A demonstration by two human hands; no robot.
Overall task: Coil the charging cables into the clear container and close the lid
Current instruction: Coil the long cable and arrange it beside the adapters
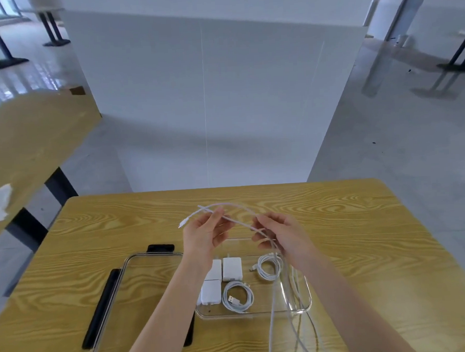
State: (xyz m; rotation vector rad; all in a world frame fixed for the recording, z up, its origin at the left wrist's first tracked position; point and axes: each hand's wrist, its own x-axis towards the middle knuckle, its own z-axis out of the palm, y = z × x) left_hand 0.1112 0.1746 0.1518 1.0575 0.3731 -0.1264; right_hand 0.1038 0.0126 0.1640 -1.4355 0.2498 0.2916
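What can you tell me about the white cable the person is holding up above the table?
The white cable is thin, smooth and rubbery-looking. It arches between both hands above the clear container: the left hand pinches it near a small plug end that sticks out to the left, the right hand grips it further along. From the right hand, loose strands hang down across the container and off the near table edge. It is not yet coiled.

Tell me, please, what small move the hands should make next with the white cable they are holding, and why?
Probably the right hand should bring its part of the loose cable round to the left hand to form a first loop. Both hands pinch it above the clear container, most of its length hangs uncoiled over the table edge, and two coiled cables already lie inside.
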